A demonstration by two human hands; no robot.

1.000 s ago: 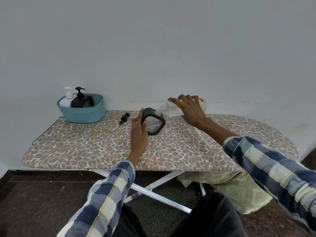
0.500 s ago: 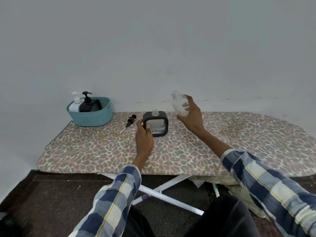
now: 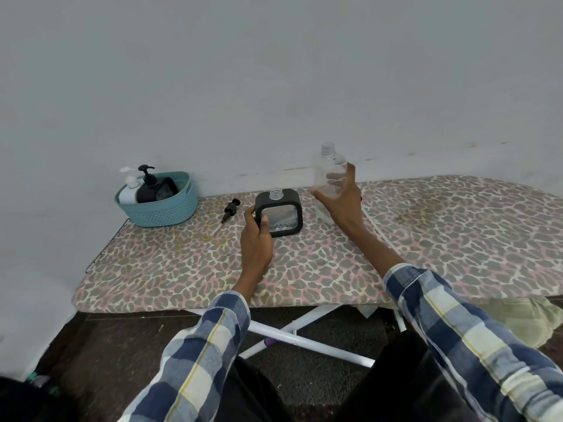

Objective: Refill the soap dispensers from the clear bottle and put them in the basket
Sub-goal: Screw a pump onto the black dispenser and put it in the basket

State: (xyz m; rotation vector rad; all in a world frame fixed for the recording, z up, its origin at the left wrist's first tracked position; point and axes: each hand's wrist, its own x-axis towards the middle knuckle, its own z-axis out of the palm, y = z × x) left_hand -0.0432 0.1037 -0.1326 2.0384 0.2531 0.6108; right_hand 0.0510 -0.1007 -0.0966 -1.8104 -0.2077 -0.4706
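Left hand (image 3: 256,239) grips the square dispenser (image 3: 279,213), fingers curled round its near-left corner; it stands upright on the board (image 3: 304,269), neck open, no pump fitted. Right hand (image 3: 341,197) holds the bottle (image 3: 328,175) upright just right of the dispenser, fingers and thumb wrapped round its body, cap off, looks near empty. Loose pump (image 3: 230,209) lies just left of the dispenser, tube pointing toward the near edge. Basket (image 3: 164,210) sits further left of the dispenser, by the wall, with a white pump bottle (image 3: 129,190) and a black pump bottle (image 3: 148,187) already in it. My read: pouring is done and the pump goes back on next. Risks: both necks are open, so a knock on the soft padded board could tip either and spill; the pump's long tube could miss the narrow neck or drip soap on the cover; a soapy dispenser may slip on the carry to the basket. No brand, label or writing readable on anything.
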